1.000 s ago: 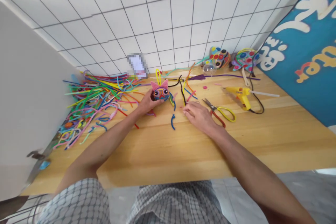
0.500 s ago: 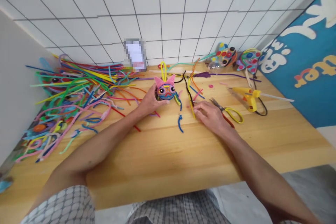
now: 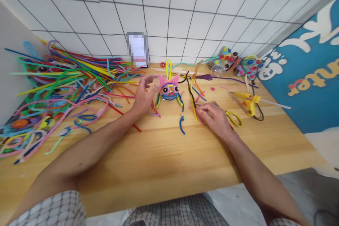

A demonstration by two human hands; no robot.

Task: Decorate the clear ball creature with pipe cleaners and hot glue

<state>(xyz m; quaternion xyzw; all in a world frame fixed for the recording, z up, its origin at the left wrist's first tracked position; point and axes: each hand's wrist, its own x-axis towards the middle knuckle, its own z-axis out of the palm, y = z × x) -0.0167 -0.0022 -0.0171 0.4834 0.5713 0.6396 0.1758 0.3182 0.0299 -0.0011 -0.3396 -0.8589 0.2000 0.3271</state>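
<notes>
In the head view, the pink-eared figure [image 3: 170,92] sits on the surface [image 3: 164,162] between the two hands, its long axis running from the yellow loop [image 3: 168,70] on the wall side down to two bent legs on the near side. The left hand [image 3: 143,96] is the nearer one: the figure lies just to the right of its fingers, which are spread and curved toward it; whether a fingertip brushes it I cannot tell. The right hand [image 3: 215,117] rests farther off, fingers curled with thumb and forefinger close together at the lower end of a black stem [image 3: 191,90]; whether they pinch it is unclear. That stem slants toward the wall, beside a yellow strip [image 3: 195,112]. A short blue piece [image 3: 182,125] lies below the figure, between the forearms. Bare surface stretches from there to the near edge; the heap of stems [image 3: 79,69] crowds the left, and the glue gun [image 3: 247,101] lies beyond the right hand.
</notes>
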